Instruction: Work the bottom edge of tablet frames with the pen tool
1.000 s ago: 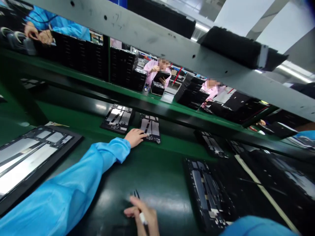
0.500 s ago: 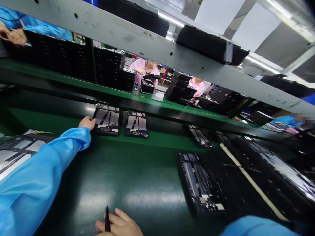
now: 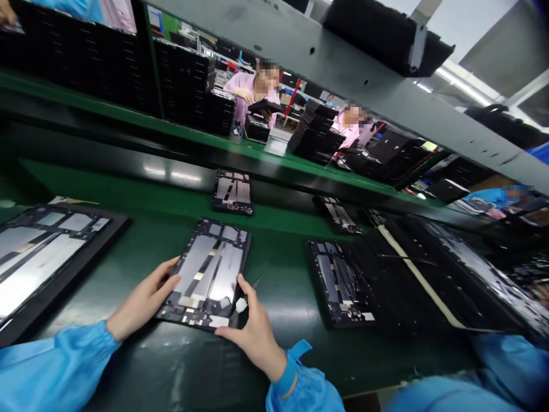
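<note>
An opened tablet [image 3: 208, 274], its battery plates and flat cables showing, lies tilted in front of me over the green table. My left hand [image 3: 148, 294] grips its left edge, thumb on top and fingers at the side. With thumb and forefinger, my right hand [image 3: 253, 329] clasps the lower right corner. A dark pointed tool [image 3: 257, 281], perhaps tweezers, sticks out by the right hand; most of it is hidden. Beside it, a small white piece [image 3: 241, 305] shows at the tablet's edge.
Behind stands another opened tablet [image 3: 233, 193], with one more [image 3: 337, 215] to its right. A further opened tablet [image 3: 341, 283] lies on the right by a dark mat with a pale strip [image 3: 418, 274]. A large one [image 3: 47, 246] is at left. Coworkers sit beyond the stacked black trays [image 3: 184, 86].
My left hand has brought the tablet from the back row nearer to me. My right hand has moved up and right and now grips its corner. The view has tipped downward.
</note>
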The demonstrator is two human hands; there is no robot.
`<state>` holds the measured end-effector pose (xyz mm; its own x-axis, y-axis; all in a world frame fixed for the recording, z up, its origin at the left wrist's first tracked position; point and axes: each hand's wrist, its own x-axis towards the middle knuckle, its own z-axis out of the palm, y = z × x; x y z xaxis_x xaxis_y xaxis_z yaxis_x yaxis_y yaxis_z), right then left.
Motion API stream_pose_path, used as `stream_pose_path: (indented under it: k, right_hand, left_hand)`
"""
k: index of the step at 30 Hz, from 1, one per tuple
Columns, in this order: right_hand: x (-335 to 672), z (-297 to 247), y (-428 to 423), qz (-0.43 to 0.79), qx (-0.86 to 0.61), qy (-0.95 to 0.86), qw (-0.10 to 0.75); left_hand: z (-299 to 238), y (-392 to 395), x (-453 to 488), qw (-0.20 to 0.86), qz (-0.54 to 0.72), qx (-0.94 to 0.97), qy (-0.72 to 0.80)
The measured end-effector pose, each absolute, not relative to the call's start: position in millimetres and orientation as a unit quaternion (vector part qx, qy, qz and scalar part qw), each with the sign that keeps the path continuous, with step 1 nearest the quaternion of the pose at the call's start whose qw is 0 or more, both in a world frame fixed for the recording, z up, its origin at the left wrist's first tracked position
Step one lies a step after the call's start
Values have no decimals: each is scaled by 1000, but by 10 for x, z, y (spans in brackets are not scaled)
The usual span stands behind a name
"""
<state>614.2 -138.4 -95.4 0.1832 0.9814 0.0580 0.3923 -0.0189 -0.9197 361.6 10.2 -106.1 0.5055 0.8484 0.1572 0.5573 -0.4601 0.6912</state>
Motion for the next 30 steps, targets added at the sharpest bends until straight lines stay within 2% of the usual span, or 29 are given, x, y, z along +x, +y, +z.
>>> stream_pose_path:
  k: [5, 10, 17, 24, 28, 30]
  right_hand:
    - [6186, -963, -1463, 329, -642, -524, 453]
    - [6308, -992, -1511, 361, -647, -514, 432]
    - [6661, -945, -1519, 361, -631, -553, 408]
    - [6426, -795, -1617, 214, -640, -588, 446]
    - [6127, -707, -1417, 253, -559, -664, 427]
    - [6006, -708, -1310, 269, -531, -690, 411]
  left_hand:
    - [-816, 207, 3589, 299, 162, 832, 439]
    - [-785, -62, 3373, 308, 95, 879, 351]
    - [-867, -612, 3607, 290, 99, 860, 409]
    - [-693, -496, 3631, 220, 177, 895, 345]
    - [-712, -454, 3785, 171, 207, 924, 273]
    - [-720, -460, 3840, 186, 201, 921, 276]
